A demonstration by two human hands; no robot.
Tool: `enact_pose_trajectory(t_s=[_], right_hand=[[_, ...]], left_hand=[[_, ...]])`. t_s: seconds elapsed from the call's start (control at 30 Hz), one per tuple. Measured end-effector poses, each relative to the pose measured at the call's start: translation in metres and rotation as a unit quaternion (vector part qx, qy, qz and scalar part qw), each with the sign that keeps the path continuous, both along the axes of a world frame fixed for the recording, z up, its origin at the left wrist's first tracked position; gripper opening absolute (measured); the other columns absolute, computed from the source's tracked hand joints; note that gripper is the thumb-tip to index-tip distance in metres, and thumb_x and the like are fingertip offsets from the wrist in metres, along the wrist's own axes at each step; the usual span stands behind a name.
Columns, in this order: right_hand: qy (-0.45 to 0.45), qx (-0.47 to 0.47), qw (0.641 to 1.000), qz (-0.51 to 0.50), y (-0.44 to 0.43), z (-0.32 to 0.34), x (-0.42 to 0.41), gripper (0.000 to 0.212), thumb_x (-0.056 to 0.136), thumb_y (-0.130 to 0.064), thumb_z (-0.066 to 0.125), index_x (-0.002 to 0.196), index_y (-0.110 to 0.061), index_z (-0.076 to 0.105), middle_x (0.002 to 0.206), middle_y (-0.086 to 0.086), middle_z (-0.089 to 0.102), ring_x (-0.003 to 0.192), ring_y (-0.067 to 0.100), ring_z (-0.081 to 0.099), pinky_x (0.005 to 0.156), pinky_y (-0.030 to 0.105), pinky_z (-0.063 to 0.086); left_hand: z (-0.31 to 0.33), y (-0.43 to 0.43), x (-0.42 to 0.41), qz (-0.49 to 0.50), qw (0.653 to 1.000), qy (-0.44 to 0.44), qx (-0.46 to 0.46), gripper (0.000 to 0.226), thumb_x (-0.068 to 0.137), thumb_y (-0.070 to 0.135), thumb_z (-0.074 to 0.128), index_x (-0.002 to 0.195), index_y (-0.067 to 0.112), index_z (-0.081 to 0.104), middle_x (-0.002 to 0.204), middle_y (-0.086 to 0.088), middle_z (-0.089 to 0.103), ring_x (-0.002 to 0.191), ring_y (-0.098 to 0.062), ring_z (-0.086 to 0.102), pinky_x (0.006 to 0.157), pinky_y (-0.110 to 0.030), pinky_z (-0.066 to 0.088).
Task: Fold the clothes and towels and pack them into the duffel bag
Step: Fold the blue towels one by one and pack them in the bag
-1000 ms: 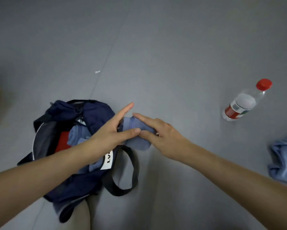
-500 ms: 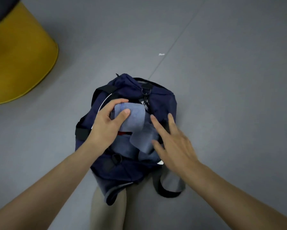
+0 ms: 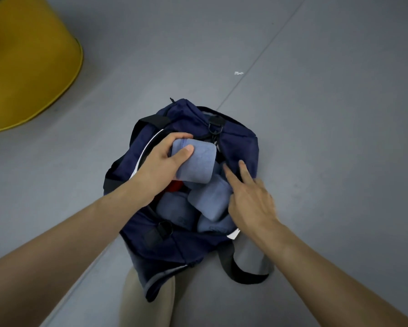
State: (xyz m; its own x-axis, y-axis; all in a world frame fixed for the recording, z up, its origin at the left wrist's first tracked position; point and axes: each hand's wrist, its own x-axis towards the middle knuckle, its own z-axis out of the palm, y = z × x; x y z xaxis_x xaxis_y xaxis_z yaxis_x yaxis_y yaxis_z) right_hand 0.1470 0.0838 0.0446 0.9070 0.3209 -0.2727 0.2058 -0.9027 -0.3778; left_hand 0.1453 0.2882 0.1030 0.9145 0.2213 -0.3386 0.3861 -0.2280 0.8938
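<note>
Now the folded blue towel sits gripped in the left hand over the open navy duffel bag; the right hand hovers beside it, fingers loosely spread.

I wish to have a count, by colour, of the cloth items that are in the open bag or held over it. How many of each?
Light blue: 4, namely the held towel in the left hand and three packed towels.
Red: 1, a red item, mostly hidden.
Total: 5

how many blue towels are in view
4 blue towels: one in the left hand above the duffel bag, three inside it: middle, near-left, near-right. Others may lie hidden beneath.
</note>
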Motion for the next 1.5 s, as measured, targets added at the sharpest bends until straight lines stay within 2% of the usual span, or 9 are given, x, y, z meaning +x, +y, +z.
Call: enact_pose_trajectory(t_s=[0.3, 0.5, 0.73, 0.97, 1.07, 1.2, 1.27, 1.37, 1.5], right_hand=[[-0.076, 0.082, 0.991, -0.066, -0.009, 0.009, 0.007, 0.081, 0.089, -0.008, 0.048, 0.158, -0.022, 0.009, 0.158, -0.003, 0.034, 0.104, 0.023, 0.053, 0.072, 0.029, 0.041], [-0.084, 0.101, 0.989, -0.061, -0.006, 0.012, 0.011, 0.083, 0.089, -0.009, 0.049, 0.159, -0.023, 0.006, 0.153, 0.0, 0.041, 0.099, 0.022, 0.058, 0.071, 0.026, 0.042], [-0.056, 0.091, 0.993, -0.058, -0.007, 0.003, 0.008, 0.088, 0.088, -0.013, 0.051, 0.159, -0.028, 0.002, 0.143, -0.002, 0.05, 0.097, 0.017, 0.052, 0.069, 0.021, 0.035], [-0.07, 0.081, 0.993, -0.042, -0.001, 0.007, -0.001, 0.092, 0.087, -0.004, 0.05, 0.159, -0.027, -0.003, 0.167, -0.011, 0.001, 0.105, 0.012, 0.042, 0.07, 0.015, 0.039], [-0.075, 0.067, 0.994, -0.032, 0.002, 0.015, -0.001, 0.094, 0.086, -0.003, 0.05, 0.159, -0.026, -0.005, 0.167, -0.01, -0.006, 0.105, 0.012, 0.04, 0.069, 0.015, 0.042], [-0.079, 0.069, 0.994, -0.029, 0.0, 0.02, 0.0, 0.094, 0.085, -0.006, 0.053, 0.159, -0.022, -0.003, 0.167, -0.006, -0.004, 0.107, 0.015, 0.043, 0.073, 0.016, 0.041], [-0.073, 0.07, 0.994, -0.028, -0.002, 0.019, -0.003, 0.094, 0.085, -0.01, 0.054, 0.159, -0.021, -0.003, 0.167, -0.003, -0.006, 0.109, 0.018, 0.044, 0.079, 0.018, 0.045], [-0.059, 0.056, 0.997, -0.008, -0.008, 0.013, -0.014, 0.094, 0.088, -0.018, 0.053, 0.159, -0.029, -0.009, 0.166, 0.004, -0.014, 0.109, 0.02, 0.048, 0.086, 0.024, 0.05], [0.035, 0.033, 0.999, -0.013, -0.023, 0.003, -0.038, 0.089, 0.095, -0.028, 0.047, 0.151, -0.047, -0.019, 0.165, 0.009, -0.009, 0.109, 0.025, 0.06, 0.08, 0.029, 0.052]], left_hand=[[-0.006, -0.034, 0.048, -0.106, 0.99, 0.014, 0.096, 0.025, 0.095, 0.029, 0.066, 0.12, 0.027, 0.065, 0.115, 0.014, 0.065, 0.105, 0.003, 0.059, 0.083, -0.011, 0.047], [-0.028, -0.045, 0.07, -0.16, 0.968, 0.072, 0.178, 0.03, 0.094, 0.034, 0.067, 0.121, 0.023, 0.062, 0.117, 0.002, 0.067, 0.109, -0.016, 0.062, 0.099, -0.039, 0.051], [-0.049, -0.063, 0.058, -0.129, 0.938, -0.003, 0.321, 0.034, 0.091, 0.048, 0.066, 0.109, 0.023, 0.052, 0.1, 0.003, 0.064, 0.094, -0.021, 0.061, 0.078, -0.038, 0.05], [-0.058, -0.071, 0.05, -0.139, 0.906, -0.042, 0.397, 0.025, 0.101, 0.037, 0.051, 0.118, 0.019, 0.05, 0.113, -0.004, 0.057, 0.1, -0.029, 0.06, 0.082, -0.045, 0.05], [-0.059, -0.076, 0.048, -0.151, 0.863, -0.03, 0.482, 0.032, 0.106, 0.033, 0.041, 0.132, 0.016, 0.047, 0.128, -0.005, 0.053, 0.115, -0.028, 0.052, 0.093, -0.04, 0.046], [-0.048, -0.065, 0.033, -0.106, 0.888, -0.103, 0.436, 0.043, 0.105, 0.031, 0.036, 0.142, 0.01, 0.049, 0.141, -0.007, 0.053, 0.124, -0.028, 0.052, 0.103, -0.036, 0.045], [-0.052, -0.065, 0.009, -0.176, 0.865, -0.152, 0.445, 0.054, 0.104, 0.03, 0.028, 0.152, 0.009, 0.038, 0.157, -0.011, 0.039, 0.144, -0.027, 0.037, 0.118, -0.038, 0.034], [-0.071, -0.061, -0.013, -0.291, 0.832, -0.1, 0.461, 0.058, 0.107, 0.04, 0.019, 0.161, 0.024, 0.006, 0.169, -0.006, -0.002, 0.156, -0.02, 0.0, 0.125, -0.044, 0.016], [-0.09, -0.06, -0.01, -0.27, 0.826, -0.067, 0.49, 0.06, 0.106, 0.048, 0.011, 0.161, 0.028, 0.0, 0.169, -0.006, -0.009, 0.156, -0.024, -0.006, 0.125, -0.047, 0.009]])
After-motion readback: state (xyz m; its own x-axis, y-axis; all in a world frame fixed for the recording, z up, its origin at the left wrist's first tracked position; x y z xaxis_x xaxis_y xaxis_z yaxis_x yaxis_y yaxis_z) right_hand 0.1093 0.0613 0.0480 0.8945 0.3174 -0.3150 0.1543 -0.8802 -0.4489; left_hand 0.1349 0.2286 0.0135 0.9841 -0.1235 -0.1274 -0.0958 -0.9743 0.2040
